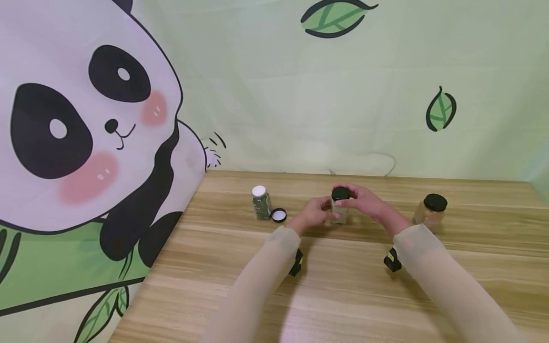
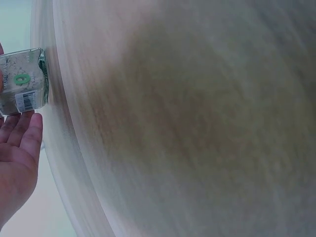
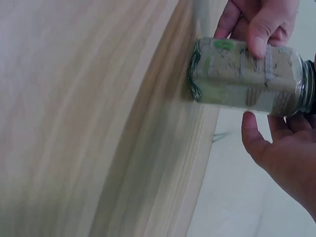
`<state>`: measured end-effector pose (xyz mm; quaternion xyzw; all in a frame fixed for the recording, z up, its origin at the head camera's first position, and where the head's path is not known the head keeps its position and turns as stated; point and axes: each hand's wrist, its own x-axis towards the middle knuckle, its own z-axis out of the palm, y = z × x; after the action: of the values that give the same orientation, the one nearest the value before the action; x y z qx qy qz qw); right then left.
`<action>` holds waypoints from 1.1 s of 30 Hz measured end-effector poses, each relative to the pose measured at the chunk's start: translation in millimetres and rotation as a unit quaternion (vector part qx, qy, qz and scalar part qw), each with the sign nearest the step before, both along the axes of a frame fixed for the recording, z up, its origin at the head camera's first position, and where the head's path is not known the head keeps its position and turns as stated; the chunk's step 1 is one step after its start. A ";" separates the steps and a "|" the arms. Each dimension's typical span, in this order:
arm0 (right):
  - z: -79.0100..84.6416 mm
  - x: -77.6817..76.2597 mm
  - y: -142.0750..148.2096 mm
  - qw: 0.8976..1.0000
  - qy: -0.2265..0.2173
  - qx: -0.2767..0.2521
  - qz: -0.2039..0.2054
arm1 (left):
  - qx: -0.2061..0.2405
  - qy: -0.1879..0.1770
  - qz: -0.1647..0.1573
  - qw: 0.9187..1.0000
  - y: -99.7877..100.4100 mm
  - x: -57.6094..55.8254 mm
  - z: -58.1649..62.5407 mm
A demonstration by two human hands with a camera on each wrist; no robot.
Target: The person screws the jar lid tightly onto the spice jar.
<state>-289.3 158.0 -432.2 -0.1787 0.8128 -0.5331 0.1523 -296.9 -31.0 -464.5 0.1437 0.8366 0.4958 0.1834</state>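
Between my two hands stands a clear square jar (image 1: 339,216) with pale grey-beige contents and a black lid (image 1: 340,193). My left hand (image 1: 315,212) holds its lower body, thumb across the front. At the top, my right hand (image 1: 364,199) grips round the lid, its thumb just under the lid's front edge. The right wrist view shows the jar (image 3: 247,74) on its side, with the left thumb pressed on the printed wall and the right fingers by the threaded neck. A green ring mark and a barcode label (image 2: 26,100) show on the jar in the left wrist view.
To the left stands a jar with green contents (image 1: 262,208) and a white top. Beside it a black lid (image 1: 279,215) lies with its white inside up. A black-lidded jar with peach-coloured contents (image 1: 432,212) stands right, partly behind my right forearm. A panda-print cloth (image 1: 274,95) hangs behind the wooden table (image 1: 343,295).
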 end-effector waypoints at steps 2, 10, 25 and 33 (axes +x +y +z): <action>-0.7 2.8 -3.0 1.000 0.004 -0.006 -0.016 | 0.000 0.000 0.001 1.000 -0.4 0.0 -0.7; -5.6 9.4 -9.6 0.996 0.022 0.011 -0.081 | 0.000 0.004 0.006 1.000 0.8 -1.4 -2.4; -12.4 18.8 -24.0 0.984 0.031 0.029 -0.173 | 0.008 -0.001 0.003 1.000 0.4 0.8 -1.9; -15.7 21.3 -32.5 0.978 0.029 -0.008 -0.208 | -0.004 0.005 0.008 1.000 0.5 1.4 -0.4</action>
<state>-268.0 125.5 -447.9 -0.0227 0.8322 -0.5538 0.0133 -295.5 -30.5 -464.9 0.1383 0.8408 0.4929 0.1762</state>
